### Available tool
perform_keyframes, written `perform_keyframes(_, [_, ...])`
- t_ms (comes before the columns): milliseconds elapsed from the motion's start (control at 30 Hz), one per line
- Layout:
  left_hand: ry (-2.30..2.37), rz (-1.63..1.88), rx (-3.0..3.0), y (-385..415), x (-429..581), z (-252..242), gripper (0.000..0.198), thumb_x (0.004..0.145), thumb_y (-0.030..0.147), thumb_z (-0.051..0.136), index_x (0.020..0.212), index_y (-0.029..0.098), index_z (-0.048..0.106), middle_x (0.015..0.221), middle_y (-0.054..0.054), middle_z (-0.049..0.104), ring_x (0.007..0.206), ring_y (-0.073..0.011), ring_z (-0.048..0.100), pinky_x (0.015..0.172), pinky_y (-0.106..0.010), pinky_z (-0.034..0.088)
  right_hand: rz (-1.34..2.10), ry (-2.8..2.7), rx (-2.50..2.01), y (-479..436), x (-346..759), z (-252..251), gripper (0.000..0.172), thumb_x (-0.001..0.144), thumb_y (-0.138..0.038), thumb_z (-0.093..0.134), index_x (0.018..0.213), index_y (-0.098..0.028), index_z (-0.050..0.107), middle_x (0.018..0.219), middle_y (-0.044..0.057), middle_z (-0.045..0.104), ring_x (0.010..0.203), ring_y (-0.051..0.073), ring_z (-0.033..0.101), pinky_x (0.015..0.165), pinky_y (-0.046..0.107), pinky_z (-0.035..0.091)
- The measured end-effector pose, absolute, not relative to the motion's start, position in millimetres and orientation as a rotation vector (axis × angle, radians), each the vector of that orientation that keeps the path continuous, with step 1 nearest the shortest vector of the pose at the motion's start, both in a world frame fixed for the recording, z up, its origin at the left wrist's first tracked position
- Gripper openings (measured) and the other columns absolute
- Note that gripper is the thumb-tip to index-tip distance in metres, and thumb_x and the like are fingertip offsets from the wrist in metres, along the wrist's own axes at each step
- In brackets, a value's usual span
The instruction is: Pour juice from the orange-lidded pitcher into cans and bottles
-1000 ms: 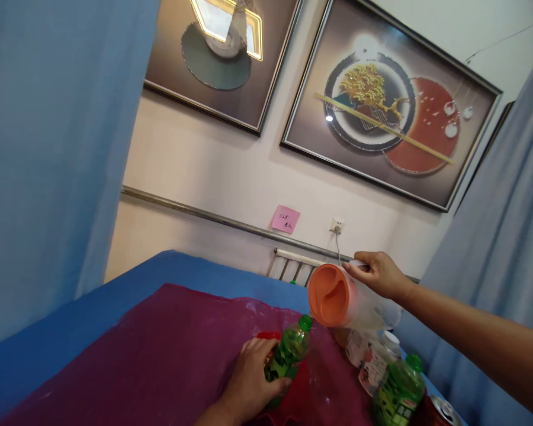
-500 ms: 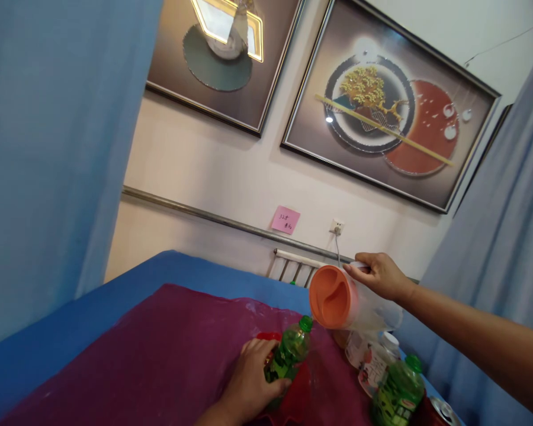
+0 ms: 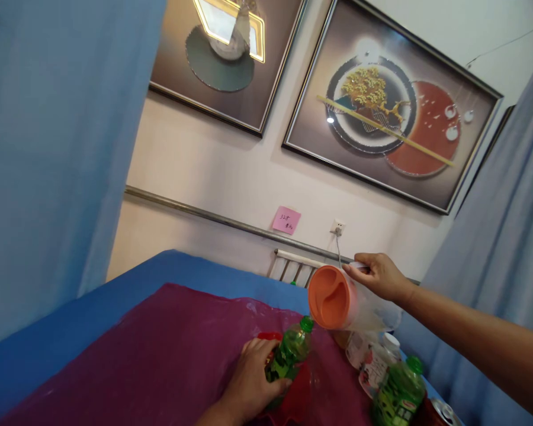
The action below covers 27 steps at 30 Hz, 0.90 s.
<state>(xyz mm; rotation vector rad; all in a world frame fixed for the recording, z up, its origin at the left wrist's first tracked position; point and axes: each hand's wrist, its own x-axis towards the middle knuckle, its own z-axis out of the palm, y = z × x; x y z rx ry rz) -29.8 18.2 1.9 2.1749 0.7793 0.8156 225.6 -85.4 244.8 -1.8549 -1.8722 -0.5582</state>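
Orange lid first, since that's what jumped out: the clear plastic jug [image 3: 337, 297] was tipped right over on its side, lid end facing the camera and its low edge hanging just above the top of the green bottle [image 3: 291, 352]. The right hand [image 3: 379, 275] had it by the handle at the upper back, fingers curled shut around the grip.

Down low, the left hand [image 3: 249, 381] was wrapped around the lower half of that green bottle, fingers closed on it, holding it leaning a bit on the purple cloth [image 3: 160, 355] that covered the blue sheet [image 3: 182, 269]. Something red sat right behind the bottle; couldn't make out what.

As for what changed over the last second, honestly almost nothing. The jug had stayed at the same tilt, maybe drifted a hair, and both hands had kept their grips where they were. So it read as a steady hold, not a fresh move. Whether anything was actually running out of the jug, I couldn't tell.

Off to the right stood a white-capped bottle [image 3: 375, 358], a second green bottle [image 3: 400, 393] and a can [image 3: 442, 411], all untouched.
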Motion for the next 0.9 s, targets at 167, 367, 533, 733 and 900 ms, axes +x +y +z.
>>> perform_keyframes(167, [0.774,0.84,2.172,17.3,-29.8,1.6,0.056,0.059,0.022,0.084,0.113,0.024,0.07,0.115,-0.005,0.07,0.11,-0.028,0.058,0.1,-0.038,0.04,-0.529,-1.853,-1.87,-84.7,224.5,243.8,0.054,0.088,-0.064,0.052,0.057,-0.024,0.032,0.048,-0.006,0.034,0.047,0.01,0.031,0.049,0.027,0.022])
perform_keyframes(367, [0.787,0.829,2.165,16.5,-30.4,3.0,0.057,0.058,0.023,0.084,0.113,0.024,0.07,0.114,-0.005,0.07,0.11,-0.0288,0.058,0.099,-0.038,0.04,-0.519,-1.847,-1.874,-83.7,225.9,242.2,0.055,0.088,-0.065,0.052,0.058,-0.024,0.032,0.049,-0.006,0.034,0.048,0.011,0.031,0.049,0.027,0.022])
perform_keyframes(533, [0.791,0.804,2.167,15.0,-30.9,6.6,0.056,0.058,0.023,0.085,0.112,0.024,0.07,0.115,-0.005,0.07,0.11,-0.029,0.058,0.1,-0.039,0.04,-0.532,-1.86,-1.878,-83.5,225.8,241.1,0.054,0.089,-0.063,0.052,0.057,-0.024,0.033,0.049,-0.005,0.035,0.048,0.011,0.032,0.05,0.027,0.022])
perform_keyframes(733, [0.775,0.811,2.162,15.1,-30.1,6.2,0.056,0.058,0.023,0.085,0.112,0.023,0.07,0.115,-0.005,0.07,0.11,-0.0282,0.057,0.099,-0.038,0.04,-0.506,-1.849,-1.891,-82.8,225.5,240.5,0.055,0.088,-0.065,0.051,0.058,-0.024,0.033,0.049,-0.005,0.034,0.049,0.01,0.031,0.05,0.027,0.022])
perform_keyframes(900, [0.778,0.813,2.159,14.7,-30.3,6.5,0.058,0.057,0.022,0.086,0.112,0.022,0.07,0.115,-0.005,0.07,0.11,-0.0278,0.057,0.099,-0.037,0.039,-0.479,-1.836,-1.905,-83.5,224.6,241.1,0.055,0.087,-0.066,0.05,0.058,-0.024,0.032,0.05,-0.005,0.033,0.049,0.011,0.031,0.05,0.027,0.022])
